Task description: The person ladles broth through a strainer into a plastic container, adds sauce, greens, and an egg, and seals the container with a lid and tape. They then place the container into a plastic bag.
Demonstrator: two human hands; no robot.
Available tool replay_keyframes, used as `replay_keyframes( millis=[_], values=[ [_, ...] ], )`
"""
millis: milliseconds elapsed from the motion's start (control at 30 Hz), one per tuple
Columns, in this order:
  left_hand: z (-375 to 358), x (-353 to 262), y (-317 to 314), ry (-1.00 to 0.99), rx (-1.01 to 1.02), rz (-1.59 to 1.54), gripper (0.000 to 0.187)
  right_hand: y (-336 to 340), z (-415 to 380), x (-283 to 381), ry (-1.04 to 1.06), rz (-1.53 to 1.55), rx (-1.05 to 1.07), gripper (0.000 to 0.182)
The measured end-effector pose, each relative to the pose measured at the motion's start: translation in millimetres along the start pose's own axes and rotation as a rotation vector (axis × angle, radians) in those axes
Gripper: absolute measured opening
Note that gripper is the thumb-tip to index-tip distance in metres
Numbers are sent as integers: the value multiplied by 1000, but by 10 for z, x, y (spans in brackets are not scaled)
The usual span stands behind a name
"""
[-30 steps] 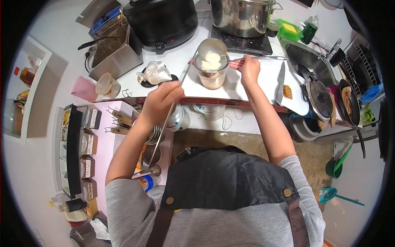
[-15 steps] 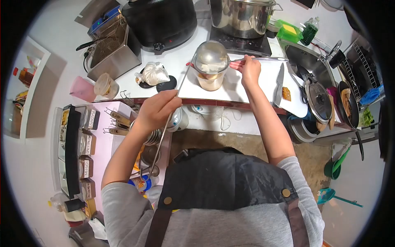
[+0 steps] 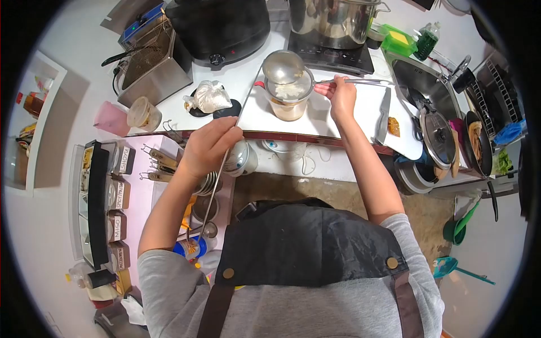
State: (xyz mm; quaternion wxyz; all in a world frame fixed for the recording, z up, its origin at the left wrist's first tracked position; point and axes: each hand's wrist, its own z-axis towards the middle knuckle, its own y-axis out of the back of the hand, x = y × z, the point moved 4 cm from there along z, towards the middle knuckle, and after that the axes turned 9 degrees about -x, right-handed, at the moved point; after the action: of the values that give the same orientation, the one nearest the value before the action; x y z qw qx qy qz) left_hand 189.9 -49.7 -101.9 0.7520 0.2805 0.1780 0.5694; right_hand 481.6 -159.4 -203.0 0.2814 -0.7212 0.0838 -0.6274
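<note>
My left hand is closed round the long thin handle of a metal ladle. The ladle's round bowl hangs over the far side of a mesh strainer. Pale, soft-looking bits lie in the strainer, partly covered by the ladle. The strainer rests on top of a clear container holding brownish liquid, on the white counter. My right hand grips the strainer's handle to the right of the container. A red tip pokes out at the container's left rim.
A knife lies on a white cutting board at right, beside the sink. A black cooker and a steel pot stand behind. Left are a tied plastic bag and a fryer.
The ladle's bowl has shifted up and slightly left, uncovering more of the pale bits in the strainer. My left hand has moved a little left; my right hand stays put.
</note>
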Motion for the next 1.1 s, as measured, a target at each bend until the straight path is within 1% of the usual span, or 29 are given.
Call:
replay_keyframes(
  millis=[67, 100, 233, 400, 500, 600, 700, 733, 800, 833, 867, 900, 933, 967, 1000, 1067, 1100],
  values=[
    [3, 10, 4, 24, -14, 1, 25, 52, -37, -109, 8, 59, -2, 19],
    [5, 3, 1, 29, -18, 6, 25, 87, -40, -163, -15, 39, -29, 21],
    [15, -42, -20, 32, -27, 9, 25, 127, -50, -228, -28, 51, -26, 25],
    [37, -58, -51, 35, -13, 24, 25, 151, -46, -210, -62, 48, -38, 34],
    [59, -67, -49, 47, -11, 17, 25, 158, -66, -164, -54, 18, -62, 42],
    [87, -85, -41, 57, -27, 5, 24, 159, -86, -104, -32, 23, -63, 47],
    [127, -112, -36, 47, -11, 28, 21, 204, -192, -38, -60, 10, -168, 43],
    [138, -127, -33, 42, -1, 42, 19, 259, -260, -40, -99, 40, -171, 44],
    [110, -74, 15, 254, -129, 33, 12, 454, -416, -46, -166, 101, -162, 45],
    [118, -28, 50, 354, -206, 35, 9, 600, -455, -137, -265, 41, 25, 40],
    [132, 69, 106, 513, -272, -1, 7, 622, -621, -47, -413, -155, 157, 34],
    [142, 184, 177, 666, -348, -40, 9, 609, -675, -7, -425, -285, 400, 29],
    [174, 304, 231, 813, -425, -86, 13, 528, -779, 174, -473, -552, 578, 23],
    [311, 362, 298, 978, -550, -211, 22, 345, -912, 466, -489, -689, 686, 20],
    [382, 471, 373, 1039, -582, -264, 25, 183, -936, 678, -469, -701, 743, 19],
    [407, 826, 528, 1143, -628, -426, 27, -98, -772, 1028, -371, -576, 736, 20],
    [393, 1059, 618, 1182, -631, -439, 28, -306, -653, 1241, -305, -512, 731, 18]
  ],
)
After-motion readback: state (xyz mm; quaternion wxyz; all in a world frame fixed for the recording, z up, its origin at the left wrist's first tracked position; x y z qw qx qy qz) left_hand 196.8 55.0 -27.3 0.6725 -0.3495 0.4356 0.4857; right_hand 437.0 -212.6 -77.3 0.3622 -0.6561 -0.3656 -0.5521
